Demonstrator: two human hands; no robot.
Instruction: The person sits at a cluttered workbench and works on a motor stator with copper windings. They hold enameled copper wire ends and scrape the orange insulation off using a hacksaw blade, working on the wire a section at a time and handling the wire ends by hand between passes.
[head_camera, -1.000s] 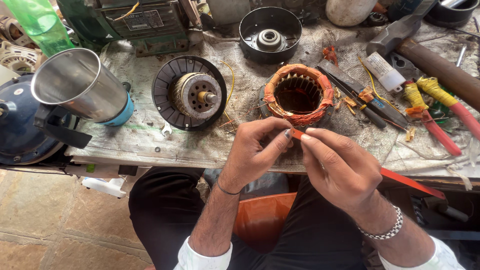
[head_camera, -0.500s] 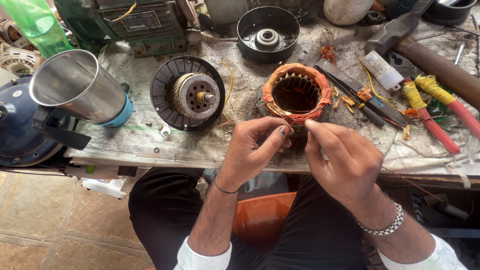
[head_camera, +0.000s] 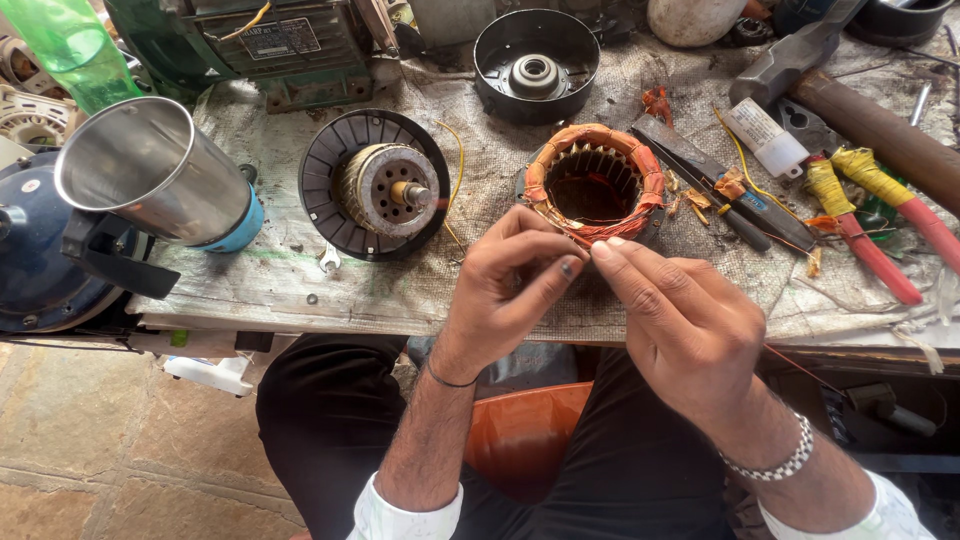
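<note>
At the bottom of the frame sit the person's dark-trousered legs, with an orange stool (head_camera: 520, 435) showing between them. Just above, in the middle, the left hand (head_camera: 505, 285) and the right hand (head_camera: 685, 320) meet fingertip to fingertip at the near rim of the stator (head_camera: 595, 185), a ring of copper windings wrapped in orange insulation that lies on the cloth-covered workbench (head_camera: 480, 290) at centre frame. Both hands are narrowed to a pinch; they appear to grip fine copper wire ends coming off the winding, though the strands are too thin to make out clearly. A thin red wire runs from under the right hand toward the lower right. The right wrist wears a metal bracelet (head_camera: 785, 462).

Left of the stator, well apart, a rotor (head_camera: 385, 188) stands in a black finned housing. At the far left, a steel jar (head_camera: 150, 170) tilts on a dark blue mixer base (head_camera: 35, 260). Right of the stator lie dark pliers and cutters (head_camera: 725, 190), then tools with red and yellow handles (head_camera: 880, 220).

Farther back, at top centre, rests a black end cover with a bearing (head_camera: 535, 60); a green motor body (head_camera: 270, 40) sits upper left, and a hammer (head_camera: 850, 90) upper right.
</note>
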